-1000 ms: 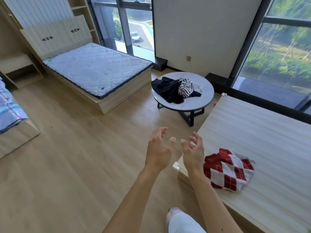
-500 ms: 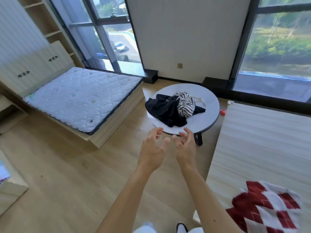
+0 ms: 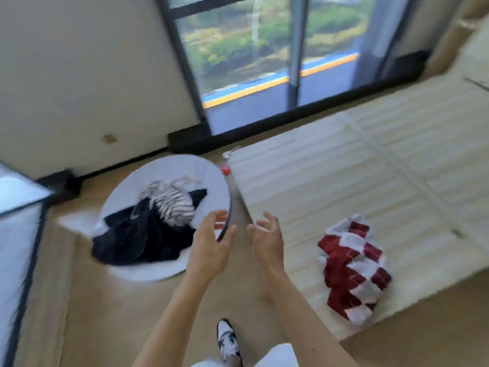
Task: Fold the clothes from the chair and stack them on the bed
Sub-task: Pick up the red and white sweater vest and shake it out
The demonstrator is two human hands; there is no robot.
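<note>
Nearer now, black garment (image 3: 143, 237) lies just beside empty left hand (image 3: 209, 250).

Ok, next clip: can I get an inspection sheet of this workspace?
Surface: bare wooden bed, ridged top showing; the picture is blurred.
Job's things: red and white checked garment lies bunched on the bed; black garment and striped garment are heaped on the round table.
Clutter: small red object between table and bed; cannot tell what it is.
Hands: left hand and right hand are open and empty, by the table's edge.
Cables: nothing seen.
Surroundings: floor, window, wall, shoe.
</note>
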